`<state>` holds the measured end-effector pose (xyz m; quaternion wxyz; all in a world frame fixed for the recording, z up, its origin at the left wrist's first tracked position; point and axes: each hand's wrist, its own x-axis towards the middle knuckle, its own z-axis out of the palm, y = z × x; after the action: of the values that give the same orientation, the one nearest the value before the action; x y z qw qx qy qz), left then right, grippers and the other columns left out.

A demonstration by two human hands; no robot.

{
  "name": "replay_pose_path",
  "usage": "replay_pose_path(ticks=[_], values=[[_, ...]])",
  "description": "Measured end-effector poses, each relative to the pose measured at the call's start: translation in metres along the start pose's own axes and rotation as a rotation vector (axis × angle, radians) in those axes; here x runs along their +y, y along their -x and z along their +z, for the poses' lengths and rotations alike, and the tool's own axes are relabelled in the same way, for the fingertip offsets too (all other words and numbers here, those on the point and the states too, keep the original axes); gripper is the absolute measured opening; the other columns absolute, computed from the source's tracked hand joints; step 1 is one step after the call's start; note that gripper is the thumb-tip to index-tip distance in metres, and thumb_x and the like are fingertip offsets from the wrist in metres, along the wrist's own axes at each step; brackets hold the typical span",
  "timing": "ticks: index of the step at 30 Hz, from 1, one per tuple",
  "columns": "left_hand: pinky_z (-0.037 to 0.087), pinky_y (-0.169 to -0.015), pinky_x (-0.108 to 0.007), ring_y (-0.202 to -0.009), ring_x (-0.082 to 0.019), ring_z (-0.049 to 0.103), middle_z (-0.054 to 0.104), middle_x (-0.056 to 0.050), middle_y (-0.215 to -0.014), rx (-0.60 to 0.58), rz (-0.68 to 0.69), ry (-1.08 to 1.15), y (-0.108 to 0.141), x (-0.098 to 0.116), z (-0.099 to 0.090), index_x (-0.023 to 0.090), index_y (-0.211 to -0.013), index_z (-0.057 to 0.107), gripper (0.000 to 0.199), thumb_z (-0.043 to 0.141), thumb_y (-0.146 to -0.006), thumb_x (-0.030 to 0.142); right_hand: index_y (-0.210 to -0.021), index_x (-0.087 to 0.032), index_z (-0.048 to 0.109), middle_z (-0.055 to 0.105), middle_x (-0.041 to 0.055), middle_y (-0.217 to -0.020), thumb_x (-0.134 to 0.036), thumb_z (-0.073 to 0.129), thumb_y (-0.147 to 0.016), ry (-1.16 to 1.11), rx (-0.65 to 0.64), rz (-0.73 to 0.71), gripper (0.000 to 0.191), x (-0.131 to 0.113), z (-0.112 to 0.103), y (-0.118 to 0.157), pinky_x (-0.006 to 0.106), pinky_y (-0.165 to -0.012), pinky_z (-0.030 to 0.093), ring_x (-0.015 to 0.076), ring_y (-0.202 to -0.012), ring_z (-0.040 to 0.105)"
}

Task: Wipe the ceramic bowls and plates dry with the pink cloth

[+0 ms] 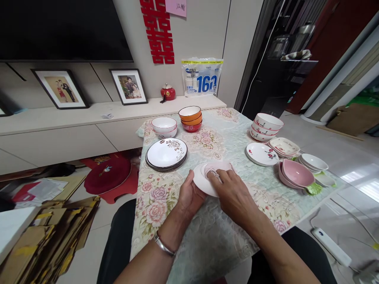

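Observation:
A small white plate [201,182] is tilted above the near part of the table, its left edge gripped by my left hand [190,197]. My right hand [232,189] presses a pale pinkish cloth [209,169] onto the plate's face with bent fingers. Part of the plate lies hidden under the cloth and the right hand. Just beyond my left hand sits a stack of white plates with dark rims and a brown flower pattern [166,153]. To the right of my right hand is a stack of small white plates with red flowers [261,154].
White bowls [164,125] and orange and red bowls [190,114] stand at the back left of the flowered tablecloth [207,138]. On the right are stacked white bowls [265,125], squarish dishes [284,146], pink bowls [297,173] and small white bowls [314,161]. A red stool [108,175] stands left.

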<state>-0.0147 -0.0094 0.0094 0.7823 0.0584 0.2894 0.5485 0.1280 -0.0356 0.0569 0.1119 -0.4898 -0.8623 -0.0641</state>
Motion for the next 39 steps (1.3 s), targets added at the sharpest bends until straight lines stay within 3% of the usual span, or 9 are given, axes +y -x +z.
replay_pose_path(ticks=[9, 13, 17, 22, 25, 27, 33, 36, 39], values=[[0.055, -0.076, -0.039, -0.084, -0.025, 0.07, 0.067, -0.016, -0.121, -0.044, -0.002, -0.109, 0.004, 0.002, 0.0, 0.011, -0.119, 0.061, 0.039, 0.044, -0.095, 0.037, -0.13, -0.019, 0.057, 0.065, 0.0116, -0.11, -0.001, 0.037, -0.089, -0.104, 0.228, 0.106, 0.05, 0.032, 0.0, -0.002, 0.036, -0.085, 0.047, 0.025, -0.1, 0.057], [0.054, -0.086, -0.041, -0.091, -0.027, 0.071, 0.064, -0.021, -0.126, 0.027, 0.02, -0.125, 0.005, 0.001, 0.0, 0.009, -0.113, 0.061, 0.033, 0.051, -0.091, 0.031, -0.129, -0.021, 0.058, 0.066, 0.012, -0.116, -0.011, 0.04, -0.092, -0.297, 0.376, 0.227, 0.042, 0.052, 0.0, -0.001, 0.037, -0.092, 0.046, 0.0252, -0.107, 0.06], [0.049, -0.099, -0.041, -0.104, -0.028, 0.068, 0.066, -0.022, -0.121, 0.071, 0.086, -0.101, 0.002, -0.001, -0.001, 0.008, -0.107, 0.064, 0.026, 0.056, -0.087, 0.023, -0.121, -0.021, 0.062, 0.07, 0.0089, -0.111, -0.03, 0.056, -0.087, -0.621, 0.539, 0.51, 0.035, 0.075, -0.002, 0.001, 0.041, -0.089, 0.05, 0.0275, -0.099, 0.064], [0.045, -0.105, -0.04, -0.112, -0.025, 0.064, 0.067, -0.017, -0.123, 0.059, 0.149, -0.107, 0.0, -0.003, -0.001, 0.013, -0.107, 0.067, 0.028, 0.057, -0.089, 0.031, -0.119, -0.019, 0.06, 0.073, 0.0054, -0.086, -0.04, 0.073, -0.071, -1.301, 0.446, 0.793, 0.054, 0.087, -0.003, 0.001, 0.039, -0.061, 0.055, 0.0253, -0.068, 0.067], [0.045, -0.104, -0.039, -0.117, -0.025, 0.061, 0.066, -0.014, -0.127, -0.058, 0.145, -0.134, 0.004, -0.004, 0.001, 0.014, -0.113, 0.067, 0.035, 0.059, -0.089, 0.038, -0.118, -0.018, 0.06, 0.074, 0.0067, -0.088, -0.036, 0.079, -0.061, -1.553, 0.351, 0.827, 0.063, 0.082, -0.001, -0.002, 0.039, -0.061, 0.056, 0.0254, -0.066, 0.069], [0.046, -0.104, -0.041, -0.117, -0.027, 0.061, 0.068, -0.013, -0.125, -0.117, 0.141, -0.161, 0.007, -0.007, 0.002, 0.015, -0.118, 0.065, 0.037, 0.066, -0.085, 0.031, -0.117, -0.018, 0.06, 0.075, 0.0076, -0.091, -0.036, 0.082, -0.058, -1.648, 0.267, 0.809, 0.066, 0.077, 0.002, -0.004, 0.04, -0.063, 0.056, 0.0263, -0.07, 0.07], [0.047, -0.103, -0.046, -0.111, -0.029, 0.066, 0.072, -0.013, -0.116, -0.054, 0.096, -0.126, 0.008, -0.015, 0.0, 0.015, -0.131, 0.056, 0.056, 0.07, -0.077, 0.01, -0.114, -0.016, 0.061, 0.075, 0.009, -0.094, -0.04, 0.083, -0.056, -1.584, 0.144, 0.784, 0.066, 0.075, 0.02, -0.008, 0.039, -0.065, 0.055, 0.0272, -0.076, 0.07], [0.047, -0.102, -0.047, -0.11, -0.029, 0.066, 0.073, -0.013, -0.115, -0.039, 0.087, -0.119, 0.006, -0.015, -0.001, 0.015, -0.134, 0.053, 0.059, 0.068, -0.078, 0.01, -0.109, -0.014, 0.063, 0.073, 0.0077, -0.092, -0.043, 0.08, -0.061, -1.375, 0.125, 0.736, 0.059, 0.084, 0.033, -0.009, 0.035, -0.065, 0.052, 0.0245, -0.075, 0.067], [0.048, -0.1, -0.048, -0.105, -0.029, 0.068, 0.073, -0.014, -0.112, 0.016, 0.083, -0.115, 0.004, -0.013, -0.002, 0.014, -0.134, 0.053, 0.058, 0.067, -0.077, 0.008, -0.093, -0.016, 0.064, 0.068, 0.0015, -0.08, -0.045, 0.075, -0.066, -1.08, 0.16, 0.727, 0.041, 0.093, 0.039, -0.009, 0.028, -0.059, 0.045, 0.0182, -0.069, 0.059]])
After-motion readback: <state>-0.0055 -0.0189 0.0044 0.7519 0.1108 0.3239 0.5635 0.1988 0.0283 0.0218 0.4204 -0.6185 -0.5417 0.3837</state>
